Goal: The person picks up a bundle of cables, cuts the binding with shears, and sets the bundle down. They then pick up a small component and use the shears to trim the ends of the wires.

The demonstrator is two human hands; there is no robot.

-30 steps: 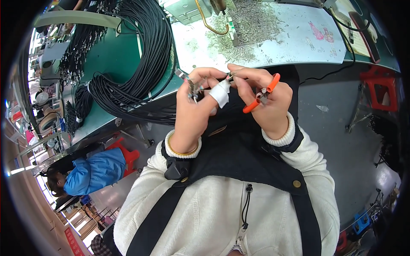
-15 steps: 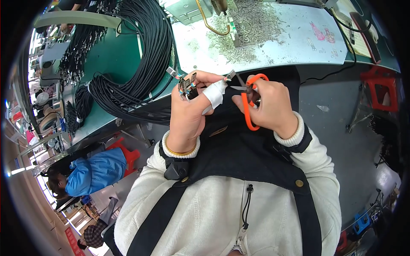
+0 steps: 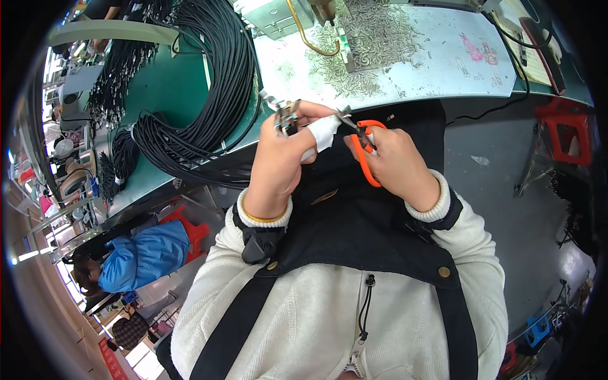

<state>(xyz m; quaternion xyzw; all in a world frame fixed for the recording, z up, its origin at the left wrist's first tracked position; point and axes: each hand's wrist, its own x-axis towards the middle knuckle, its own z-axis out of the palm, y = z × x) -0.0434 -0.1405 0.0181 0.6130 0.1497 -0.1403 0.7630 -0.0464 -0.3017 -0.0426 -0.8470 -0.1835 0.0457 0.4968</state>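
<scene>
My left hand (image 3: 273,161) is closed on several small metal connectors (image 3: 287,116) with coloured wire ends. White wrapping (image 3: 324,132) covers its thumb. Orange-handled scissors (image 3: 363,158) are in my right hand (image 3: 403,163), whose fingers go through the handles. The dark blades meet at a small metal end by the left thumb tip, just off the bench's front edge. Whether they touch or cut it is too small to tell. Below both hands lies my black apron (image 3: 354,215).
On the pale worktop (image 3: 437,69) many small metal pins (image 3: 361,76) lie around a bench machine (image 3: 345,47). Thick coils of black cable (image 3: 221,88) fill the green table at left. A red stool (image 3: 565,136) stands right; a person in blue (image 3: 149,253) sits lower left.
The scissors have moved left to the left thumb tip, and their blades and handles have drawn closer together. The connectors in my left hand have tilted and shifted slightly right.
</scene>
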